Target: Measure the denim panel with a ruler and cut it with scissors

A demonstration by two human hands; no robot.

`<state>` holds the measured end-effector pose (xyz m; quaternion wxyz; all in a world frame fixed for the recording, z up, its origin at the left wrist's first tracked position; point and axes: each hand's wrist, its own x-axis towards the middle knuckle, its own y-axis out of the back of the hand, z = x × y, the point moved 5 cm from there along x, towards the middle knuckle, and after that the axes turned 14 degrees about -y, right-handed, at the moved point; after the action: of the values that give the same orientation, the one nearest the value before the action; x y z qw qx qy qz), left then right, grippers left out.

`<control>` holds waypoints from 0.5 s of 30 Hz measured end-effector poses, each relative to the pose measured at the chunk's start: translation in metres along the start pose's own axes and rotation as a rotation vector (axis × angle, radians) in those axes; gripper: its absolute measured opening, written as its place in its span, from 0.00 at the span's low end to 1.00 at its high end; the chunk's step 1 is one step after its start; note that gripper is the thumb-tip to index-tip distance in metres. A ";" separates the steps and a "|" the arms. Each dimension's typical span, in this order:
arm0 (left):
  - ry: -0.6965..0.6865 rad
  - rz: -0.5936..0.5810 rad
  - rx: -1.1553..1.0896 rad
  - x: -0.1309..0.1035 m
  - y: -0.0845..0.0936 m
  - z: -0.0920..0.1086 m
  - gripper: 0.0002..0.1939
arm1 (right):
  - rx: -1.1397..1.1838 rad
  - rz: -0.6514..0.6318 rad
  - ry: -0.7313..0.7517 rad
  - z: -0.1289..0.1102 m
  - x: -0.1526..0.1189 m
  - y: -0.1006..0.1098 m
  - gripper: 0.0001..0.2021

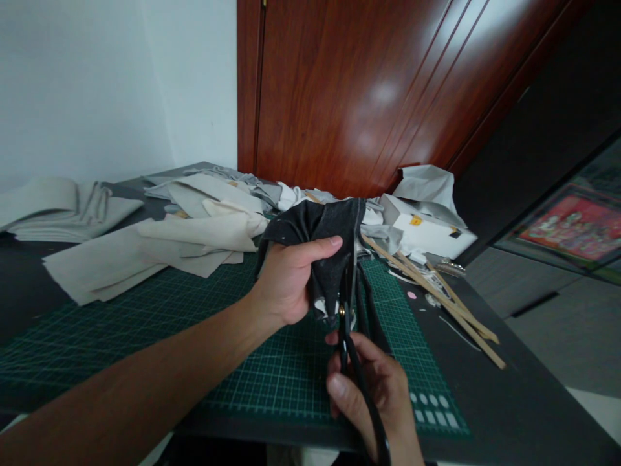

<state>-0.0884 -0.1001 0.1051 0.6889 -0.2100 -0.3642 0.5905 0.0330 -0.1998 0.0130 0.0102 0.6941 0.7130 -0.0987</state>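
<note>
My left hand grips a bunched piece of black fabric, thumb on top, above the cutting mat. In my right hand is a pair of black-handled scissors, held by the loops. The blades point away from me and lie along the right edge of the fabric, a little right of my left thumb. A narrow black strip hangs down to the right of the blades onto the mat. How far the blades are parted is hard to make out.
A green cutting mat covers the near part of the dark table. Pale fabric pieces lie at the left, with more heaped behind. Toward the right are wooden strips and a white box. A wooden door stands behind.
</note>
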 end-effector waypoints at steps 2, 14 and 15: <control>0.006 0.025 -0.018 0.002 0.000 0.001 0.07 | 0.000 0.023 -0.004 0.001 -0.002 0.001 0.25; 0.028 0.021 -0.044 0.011 0.004 0.005 0.10 | 0.002 -0.160 -0.036 0.008 -0.009 0.005 0.29; 0.030 0.024 -0.046 0.010 0.004 0.005 0.10 | 0.008 -0.186 -0.045 0.008 -0.010 0.005 0.29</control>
<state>-0.0947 -0.0899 0.1085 0.6822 -0.2389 -0.3646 0.5871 0.0372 -0.2104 0.0059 0.0143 0.6226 0.7735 -0.1178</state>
